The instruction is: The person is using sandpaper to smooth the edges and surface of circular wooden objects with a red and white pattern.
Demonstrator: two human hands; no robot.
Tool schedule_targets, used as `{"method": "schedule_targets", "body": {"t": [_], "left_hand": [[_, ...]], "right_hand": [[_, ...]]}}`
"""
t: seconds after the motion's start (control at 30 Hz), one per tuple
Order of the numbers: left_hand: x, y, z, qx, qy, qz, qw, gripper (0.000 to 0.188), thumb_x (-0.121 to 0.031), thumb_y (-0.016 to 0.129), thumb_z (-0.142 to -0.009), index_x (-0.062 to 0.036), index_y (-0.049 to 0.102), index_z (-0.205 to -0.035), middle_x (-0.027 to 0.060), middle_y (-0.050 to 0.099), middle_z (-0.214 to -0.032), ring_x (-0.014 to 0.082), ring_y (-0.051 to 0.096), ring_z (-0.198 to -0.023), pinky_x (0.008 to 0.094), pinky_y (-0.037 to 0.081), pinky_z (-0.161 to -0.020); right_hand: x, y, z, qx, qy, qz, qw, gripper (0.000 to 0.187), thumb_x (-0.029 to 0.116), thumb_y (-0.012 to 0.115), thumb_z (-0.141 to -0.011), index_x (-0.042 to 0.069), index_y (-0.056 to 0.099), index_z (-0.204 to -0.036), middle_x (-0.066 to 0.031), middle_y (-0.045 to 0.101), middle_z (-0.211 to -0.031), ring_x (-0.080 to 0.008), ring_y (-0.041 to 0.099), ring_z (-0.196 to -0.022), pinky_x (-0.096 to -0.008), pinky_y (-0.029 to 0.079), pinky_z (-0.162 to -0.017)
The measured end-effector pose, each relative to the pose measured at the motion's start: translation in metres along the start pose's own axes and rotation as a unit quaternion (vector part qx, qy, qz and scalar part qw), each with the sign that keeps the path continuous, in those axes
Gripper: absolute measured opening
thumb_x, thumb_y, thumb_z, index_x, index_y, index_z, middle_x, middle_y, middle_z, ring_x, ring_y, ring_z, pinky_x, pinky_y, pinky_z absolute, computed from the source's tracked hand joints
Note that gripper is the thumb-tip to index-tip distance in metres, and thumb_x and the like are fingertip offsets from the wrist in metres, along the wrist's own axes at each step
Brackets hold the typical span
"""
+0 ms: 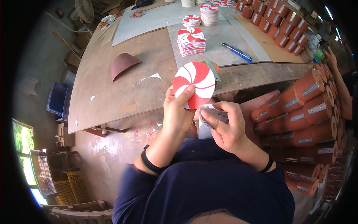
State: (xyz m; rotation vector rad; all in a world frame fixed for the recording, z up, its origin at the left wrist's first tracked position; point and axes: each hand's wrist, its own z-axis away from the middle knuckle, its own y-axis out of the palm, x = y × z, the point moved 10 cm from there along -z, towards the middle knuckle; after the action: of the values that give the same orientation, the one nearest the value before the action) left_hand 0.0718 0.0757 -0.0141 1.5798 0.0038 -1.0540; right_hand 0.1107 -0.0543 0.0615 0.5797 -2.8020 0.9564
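A round red-and-white swirl disc (203, 80) is upright in my left hand (177, 108), which grips its lower left edge with the thumb across its face. Just right of and below it, my right hand (231, 128) pinches a curled pale sheet with print on its back (220, 114), which looks like sandpaper. The sheet is close to the disc's lower edge; whether they touch I cannot tell. Behind the disc, a grey-green flat metal piece (215, 71) shows at the table edge, partly hidden. Farther back stands a stack of red-and-white swirl cards (191, 43).
On the wooden table (100, 89) lie a curved brown sheet (125, 65), white paper scraps (153, 76) and a blue utility knife (238, 53). Round disc stacks (209, 16) stand behind. Reddish-brown cylinders (298, 115) are piled at right, near another person's hand (330, 58).
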Motion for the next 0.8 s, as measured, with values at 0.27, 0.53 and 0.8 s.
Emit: {"method": "schedule_targets", "body": {"t": [0.27, 0.53, 0.8], "left_hand": [[0.01, -0.011, 0.002, -0.069, -0.028, -0.004, 0.997, 0.029, -0.005, 0.05, -0.084, 0.0028, 0.042, -0.111, 0.0148, 0.053, -0.107, 0.0226, 0.054, -0.099, 0.036, 0.047, -0.086], [0.011, -0.013, -0.001, -0.061, -0.024, 0.026, 0.998, 0.029, -0.004, 0.051, -0.083, 0.0027, 0.039, -0.109, 0.0159, 0.053, -0.106, 0.0243, 0.055, -0.098, 0.0373, 0.048, -0.084], [0.001, -0.008, 0.001, -0.07, -0.004, 0.012, 0.997, 0.026, -0.004, 0.05, -0.084, 0.0009, 0.04, -0.107, 0.0155, 0.052, -0.109, 0.0258, 0.055, -0.1, 0.0405, 0.048, -0.083]], "right_hand": [[-0.012, -0.008, -0.007, -0.038, 0.055, 0.043, 0.997, 0.045, -0.003, 0.057, -0.065, 0.008, 0.059, -0.108, -0.0167, 0.044, -0.102, -0.029, 0.049, -0.088, -0.0343, 0.043, -0.074], [-0.016, -0.024, -0.008, -0.115, 0.041, 0.082, 0.989, 0.047, 0.011, 0.071, -0.064, 0.013, 0.059, -0.109, -0.0082, 0.049, -0.093, -0.0241, 0.049, -0.079, -0.0332, 0.039, -0.066], [0.003, 0.003, 0.0, -0.035, 0.007, 0.046, 0.998, 0.037, 0.005, 0.066, -0.066, 0.011, 0.062, -0.103, -0.0073, 0.05, -0.091, -0.0234, 0.05, -0.08, -0.033, 0.041, -0.066]]}}
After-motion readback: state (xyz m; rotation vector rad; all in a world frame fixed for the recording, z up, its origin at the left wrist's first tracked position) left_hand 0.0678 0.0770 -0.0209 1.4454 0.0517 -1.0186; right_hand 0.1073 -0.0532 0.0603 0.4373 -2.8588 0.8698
